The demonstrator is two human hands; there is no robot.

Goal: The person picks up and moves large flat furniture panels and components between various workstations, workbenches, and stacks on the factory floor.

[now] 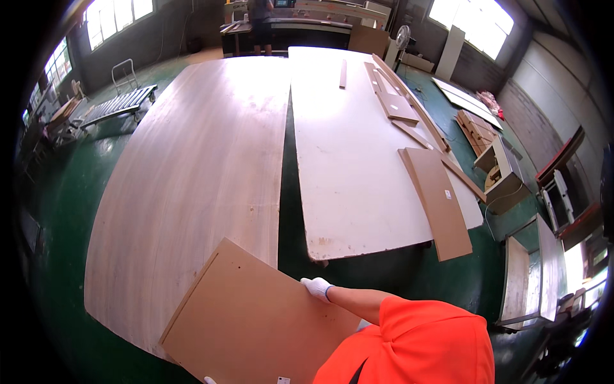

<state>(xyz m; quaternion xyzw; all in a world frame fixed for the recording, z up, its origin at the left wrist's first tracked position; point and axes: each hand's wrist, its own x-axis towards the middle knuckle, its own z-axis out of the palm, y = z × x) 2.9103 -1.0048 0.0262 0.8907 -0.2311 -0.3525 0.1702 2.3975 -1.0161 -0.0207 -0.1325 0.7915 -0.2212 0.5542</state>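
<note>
A board [256,320] lies over the near corner of the left table [192,179]. The right table [352,147] stands just beside it, carrying panels [438,201] along its right edge.

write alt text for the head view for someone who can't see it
A white-gloved right hand grips the right edge of a brown fibreboard panel held over a large pale plywood sheet. Beside it lies a white board carrying brown offcuts, on a green workshop floor.

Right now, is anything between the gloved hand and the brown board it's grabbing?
No. The right hand, in a white glove, already grips the brown board at its edge, with nothing between them. The left hand barely shows at the board's lower edge.
</note>
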